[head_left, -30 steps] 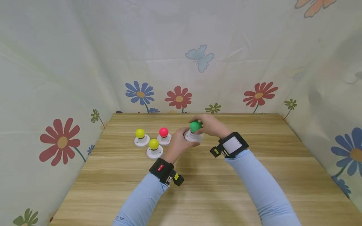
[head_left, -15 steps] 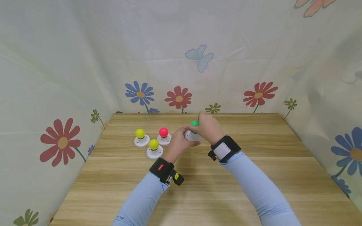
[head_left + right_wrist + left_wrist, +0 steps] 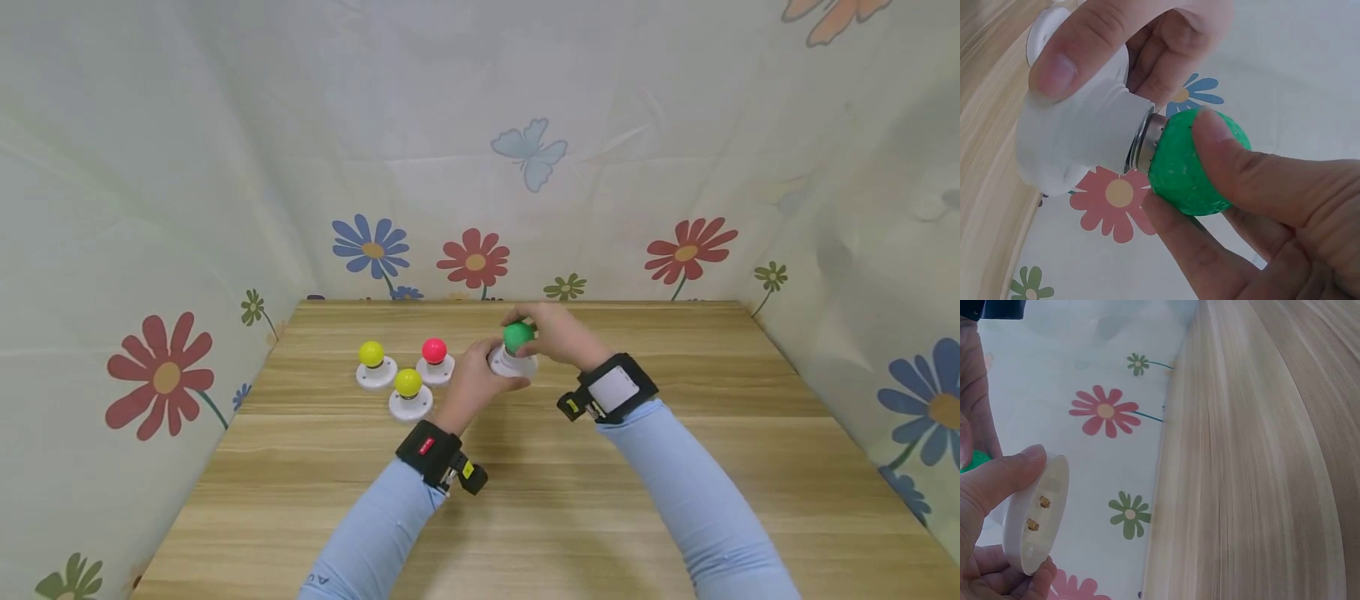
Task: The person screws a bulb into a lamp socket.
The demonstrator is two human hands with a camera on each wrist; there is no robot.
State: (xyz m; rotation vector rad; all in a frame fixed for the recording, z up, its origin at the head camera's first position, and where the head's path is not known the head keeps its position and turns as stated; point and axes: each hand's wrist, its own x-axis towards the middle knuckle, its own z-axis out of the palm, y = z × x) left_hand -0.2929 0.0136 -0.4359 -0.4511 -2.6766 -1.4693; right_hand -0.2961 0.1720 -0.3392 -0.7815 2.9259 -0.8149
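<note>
A round white lamp holder (image 3: 1085,137) is gripped at its base by my left hand (image 3: 480,382), thumb on one side and fingers on the other. In its mouth sits a green light bulb (image 3: 1182,165), a band of its metal screw cap showing. My right hand (image 3: 561,333) pinches the green bulb between thumb and fingers. The left wrist view shows the holder's hollow underside (image 3: 1041,519) with two brass screws, held up off the table. In that view the bulb is mostly hidden behind the left hand.
Left of my hands, two yellow bulbs (image 3: 408,383) and a pink-red bulb (image 3: 434,351) stand upright in white lamp holders (image 3: 411,406) on the wooden table (image 3: 600,492). A flower-printed curtain (image 3: 585,208) surrounds the table's back and sides.
My right hand turned inward over the green bulb half a second ago, then rolled back to its earlier pose with the fingers around the bulb. The left hand and holder stayed put.
</note>
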